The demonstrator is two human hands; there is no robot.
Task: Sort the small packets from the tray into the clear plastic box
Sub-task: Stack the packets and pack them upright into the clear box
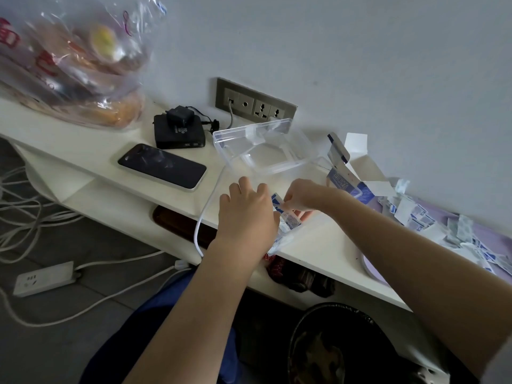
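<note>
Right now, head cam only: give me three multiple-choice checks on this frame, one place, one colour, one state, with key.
1. The smartphone lies: A on the floor; B on the white shelf, left of the clear plastic box in the view; C in the grocery bag.
2. The tray at the right is: A green; B red; C pale purple.
3. The left hand and right hand: A grip small packets between them; B lie flat on the shelf; C hold the phone.

Key:
1 B, it lies screen up on the shelf beside the box.
2 C, its bare rim shows lilac.
3 A, both hands' fingers close on the packets above the shelf edge.
</note>
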